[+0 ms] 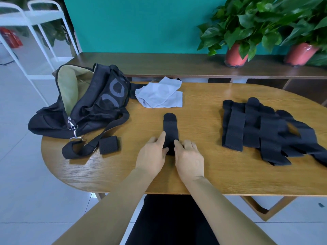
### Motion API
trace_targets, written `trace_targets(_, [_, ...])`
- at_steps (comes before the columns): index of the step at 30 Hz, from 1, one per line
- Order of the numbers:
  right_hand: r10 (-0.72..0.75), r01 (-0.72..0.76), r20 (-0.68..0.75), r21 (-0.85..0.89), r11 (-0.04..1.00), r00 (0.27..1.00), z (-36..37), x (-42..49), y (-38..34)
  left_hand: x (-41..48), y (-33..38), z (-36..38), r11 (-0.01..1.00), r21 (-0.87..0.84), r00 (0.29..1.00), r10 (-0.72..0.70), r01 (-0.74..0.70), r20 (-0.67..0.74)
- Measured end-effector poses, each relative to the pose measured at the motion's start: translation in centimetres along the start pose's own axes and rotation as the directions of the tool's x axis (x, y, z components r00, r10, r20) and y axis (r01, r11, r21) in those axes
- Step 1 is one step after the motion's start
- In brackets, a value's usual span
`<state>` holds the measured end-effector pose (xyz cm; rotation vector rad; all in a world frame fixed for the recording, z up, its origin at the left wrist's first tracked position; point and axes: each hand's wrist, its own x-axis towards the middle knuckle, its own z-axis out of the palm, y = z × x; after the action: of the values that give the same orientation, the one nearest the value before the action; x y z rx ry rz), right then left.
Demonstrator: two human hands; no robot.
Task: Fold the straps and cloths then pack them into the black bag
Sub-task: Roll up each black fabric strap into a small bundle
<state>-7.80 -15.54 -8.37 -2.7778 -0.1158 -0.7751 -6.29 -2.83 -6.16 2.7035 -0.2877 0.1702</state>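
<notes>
A black strap [170,127] lies lengthwise at the middle of the table [203,175], its rounded end pointing away. Both hands meet at its near end. The left hand [152,155] pinches that end's left edge between forefinger and thumb, and the right hand [189,156] pinches the right edge the same way, with the other fingers loosely spread. To the left sits a folded strap [108,145], just beside the shoulder band of the bag [88,106], which lies unzipped with its pale lining showing. Grey cloths [159,94] lie crumpled beyond the strap, next to the bag. Well to the right is a pile of straps [256,128], unfolded and overlapping.
</notes>
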Motion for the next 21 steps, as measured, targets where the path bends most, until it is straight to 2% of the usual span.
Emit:
trace_targets(3, [-0.01,0.01,0.013,-0.024,1.0,1.0,0.2,0.1,0.2,0.0,-0.5,0.6,0.989,0.088,0.992,0.119,-0.116,-0.03])
trace_targets(5, [-0.04,0.041,0.022,-0.033,0.999,0.999,0.4,0.2,0.4,0.1,-0.5,0.8,0.975,0.146,0.986,0.163,-0.165,0.029])
trace_targets(8, [-0.115,0.115,0.069,0.002,0.993,0.991,0.5,0.4,0.5,0.4,-0.6,0.2,0.967,0.132,0.968,0.198,-0.219,0.155])
trace_targets(11, [-0.112,0.098,0.173,0.084,0.992,0.979,-0.1,0.1,0.6,0.7,-0.8,-0.6,0.964,0.114,0.953,0.214,-0.242,0.213])
trace_targets(14, [-0.121,0.092,0.251,0.126,0.988,0.96,-1.3,-0.3,0.9,0.5,-1.0,-0.8,0.96,0.08,0.946,0.249,-0.27,0.206])
trace_targets(18, [-0.156,0.116,0.213,0.188,0.975,0.965,-2.5,-1.3,1.5,-0.7,-1.3,-0.9,0.956,0.006,0.942,0.289,-0.294,0.171])
trace_targets(21, [-0.039,-0.02,0.206,0.277,0.961,0.978,-3.3,-1.9,1.5,-1.8,-1.0,-1.2,0.967,-0.125,0.966,0.235,-0.221,0.111])
